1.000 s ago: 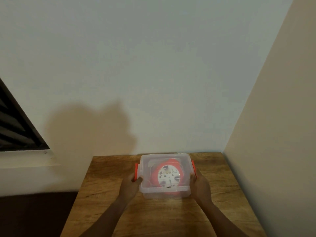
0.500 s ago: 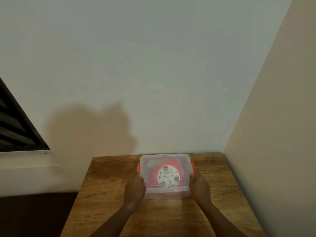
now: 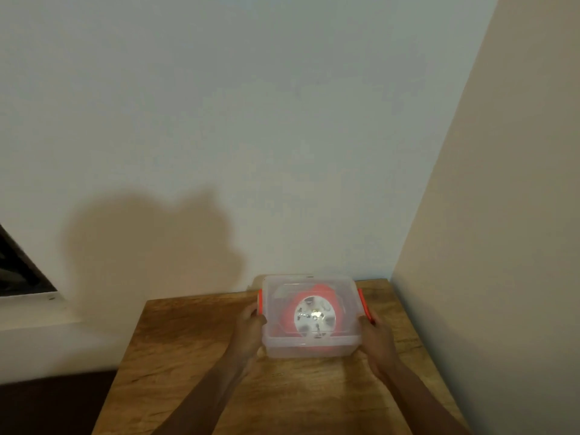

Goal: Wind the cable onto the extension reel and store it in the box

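Observation:
A clear plastic box with its lid on and orange side clips stands at the back of the wooden table. Inside it lies the orange extension reel with a white round face; the cable is not visible separately. My left hand holds the box's left side below the left clip, fingers curled against the wall. My right hand holds the right side by the right clip.
The table sits in a corner: a white wall behind it and a beige wall close on the right. A dark window frame shows at the far left. Bare tabletop lies left of and in front of the box.
The box has shifted slightly back toward the wall. My left hand slid from the left clip to the box's lower left side; my right hand stays on the right side.

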Tool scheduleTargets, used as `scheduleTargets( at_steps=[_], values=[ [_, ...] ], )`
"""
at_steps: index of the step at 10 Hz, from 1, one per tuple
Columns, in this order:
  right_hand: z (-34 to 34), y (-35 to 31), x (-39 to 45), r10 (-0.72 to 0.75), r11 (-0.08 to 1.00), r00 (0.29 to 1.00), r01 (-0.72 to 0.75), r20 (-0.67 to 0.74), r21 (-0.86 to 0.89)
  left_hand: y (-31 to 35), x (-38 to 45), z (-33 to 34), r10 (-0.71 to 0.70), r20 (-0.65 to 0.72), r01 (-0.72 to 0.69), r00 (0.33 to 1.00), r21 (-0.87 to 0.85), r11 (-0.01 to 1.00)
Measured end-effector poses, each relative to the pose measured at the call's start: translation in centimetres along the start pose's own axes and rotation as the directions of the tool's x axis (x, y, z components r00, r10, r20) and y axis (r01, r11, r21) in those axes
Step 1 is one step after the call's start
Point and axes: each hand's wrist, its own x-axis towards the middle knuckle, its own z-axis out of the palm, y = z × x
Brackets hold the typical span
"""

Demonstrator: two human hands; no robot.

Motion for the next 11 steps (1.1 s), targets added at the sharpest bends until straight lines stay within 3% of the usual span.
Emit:
scheduleTargets(
  at_steps=[2, 3, 5, 8, 9, 10, 11],
  values=[
    [-6.5, -4.2, 5.1, -0.077, 0.996, 0.993, 0.073, -0.091, -0.041, 1.8, 2.3, 7.8, -0.005, 0.139, 0.002, 0.99, 0.016, 1.0],
    [-8.6, -4.6, 7.2, -0.081, 0.992, 0.993, 0.072, -0.091, -0.102, 1.9, 3.8, 10.6, -0.035, 0.147, 0.023, 0.989, 0.083, 0.996],
    [-11.1, -2.0, 11.3, -0.052, 0.989, 0.998, 0.046, -0.036, -0.14, -0.4, 5.9, 14.6, 0.043, 0.052, -0.052, 0.998, 0.198, 0.979],
    [-11.2, 0.4, 12.1, -0.158, 0.943, 0.985, 0.131, -0.066, -0.306, -2.2, 6.5, 13.9, 0.085, 0.061, -0.097, 0.994, 0.213, 0.972],
    [-11.2, 0.4, 12.3, -0.137, 0.935, 0.989, 0.109, -0.058, -0.338, -2.4, 5.9, 13.9, 0.116, 0.043, -0.123, 0.992, 0.284, 0.951],
    [-11.1, 1.0, 11.4, -0.046, 0.942, 0.988, -0.005, -0.145, -0.335, -2.3, 5.2, 12.2, 0.183, 0.033, -0.177, 0.983, 0.473, 0.863],
    [-11.3, 2.8, 8.4, -0.052, 0.917, 0.972, -0.044, -0.23, -0.396, -1.2, 3.9, 8.4, 0.289, -0.018, -0.226, 0.957, 0.579, 0.783]
  ],
)
